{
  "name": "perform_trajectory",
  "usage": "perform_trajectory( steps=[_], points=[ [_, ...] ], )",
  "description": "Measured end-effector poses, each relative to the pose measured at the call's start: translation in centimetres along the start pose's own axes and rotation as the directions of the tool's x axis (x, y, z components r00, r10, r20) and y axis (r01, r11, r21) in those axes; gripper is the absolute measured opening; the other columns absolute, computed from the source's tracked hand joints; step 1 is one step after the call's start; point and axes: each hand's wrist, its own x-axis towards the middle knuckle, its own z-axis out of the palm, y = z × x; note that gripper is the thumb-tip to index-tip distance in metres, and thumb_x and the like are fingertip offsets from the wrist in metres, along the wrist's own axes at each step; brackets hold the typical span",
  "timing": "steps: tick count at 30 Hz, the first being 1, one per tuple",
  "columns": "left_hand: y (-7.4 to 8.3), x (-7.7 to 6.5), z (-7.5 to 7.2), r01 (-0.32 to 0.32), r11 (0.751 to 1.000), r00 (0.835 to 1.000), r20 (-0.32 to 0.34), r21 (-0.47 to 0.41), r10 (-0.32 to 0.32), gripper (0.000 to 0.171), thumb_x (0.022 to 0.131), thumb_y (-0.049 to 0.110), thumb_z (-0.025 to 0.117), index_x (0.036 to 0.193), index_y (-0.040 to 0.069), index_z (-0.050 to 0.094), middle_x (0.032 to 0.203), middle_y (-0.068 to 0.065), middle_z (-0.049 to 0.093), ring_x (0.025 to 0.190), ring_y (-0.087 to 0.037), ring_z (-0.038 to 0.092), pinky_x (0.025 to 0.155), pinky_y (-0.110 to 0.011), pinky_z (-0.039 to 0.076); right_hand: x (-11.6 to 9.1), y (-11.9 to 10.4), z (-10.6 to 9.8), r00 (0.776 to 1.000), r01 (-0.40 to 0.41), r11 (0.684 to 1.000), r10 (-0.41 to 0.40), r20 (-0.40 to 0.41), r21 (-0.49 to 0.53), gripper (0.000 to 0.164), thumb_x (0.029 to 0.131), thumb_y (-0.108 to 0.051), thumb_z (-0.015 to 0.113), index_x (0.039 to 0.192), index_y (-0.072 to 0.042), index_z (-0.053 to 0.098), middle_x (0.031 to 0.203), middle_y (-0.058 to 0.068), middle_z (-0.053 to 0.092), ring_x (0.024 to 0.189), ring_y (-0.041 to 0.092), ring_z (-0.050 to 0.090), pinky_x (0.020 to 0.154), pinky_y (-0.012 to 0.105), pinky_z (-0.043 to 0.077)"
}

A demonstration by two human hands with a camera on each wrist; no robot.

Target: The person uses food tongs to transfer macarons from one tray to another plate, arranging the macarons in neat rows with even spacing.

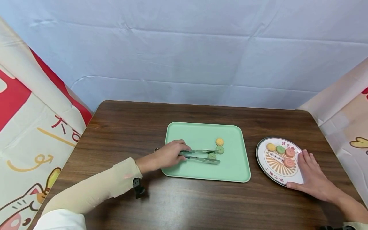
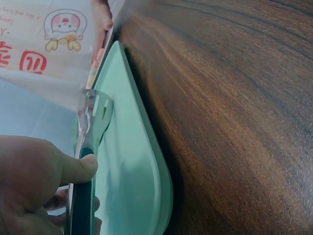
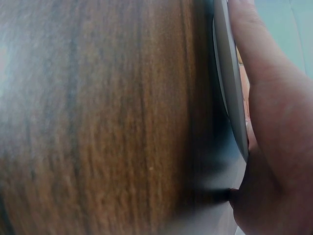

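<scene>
Nearest the head camera, at 7 o'clock, is a white sleeve [image 1: 61, 220], then a beige sleeve [image 1: 97, 185] leading to the left hand [image 1: 168, 155]. Its fingers are curled round metal tongs [image 1: 205, 160] at the 9 o'clock side of a pale green tray [image 1: 198, 132]. The tongs point to 3 o'clock, arms apart, with a lower green cookie [image 1: 211, 156] between them. An upper green cookie [image 1: 220, 150] sits at the tip of the upper arm, with a yellow cookie [image 1: 219, 141] at its 12 o'clock. Right of the tray, at 3 o'clock, a printed plate [image 1: 265, 167] bears one yellow, one green and two pink cookies [image 1: 289, 163]. The right hand [image 1: 313, 177] touches the rim around 4 o'clock, fingers straight, thumb spread wide. Everything stands on a brown table [image 1: 138, 127].

From the left wrist, the thumb presses the tongs' dark green handle [image 2: 82, 200]; the slotted end lies toward 11 o'clock, over the tray.

From the right wrist, the hand fills 3 o'clock, against the plate's edge; most fingertips are hidden.
</scene>
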Motion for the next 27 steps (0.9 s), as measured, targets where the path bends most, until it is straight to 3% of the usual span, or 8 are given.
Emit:
perform_trajectory(
  steps=[27],
  points=[
    [-0.03,-0.29,0.4,-0.021,1.0,0.999,-0.029,0.003,0.021,0.03,0.095,0.005,0.072,0.125,0.002,0.07,0.114,-0.008,0.067,0.108,-0.021,0.065,0.095,-0.037,0.052,0.06,-0.29,-0.16,1.0,-0.01,1.0,0.01,0.002,0.004,0.128,0.082,-0.047,0.081,0.148,0.025,-0.002,0.155,0.045,-0.014,0.146,0.05,-0.025,0.113,0.038,-0.027]
  ],
)
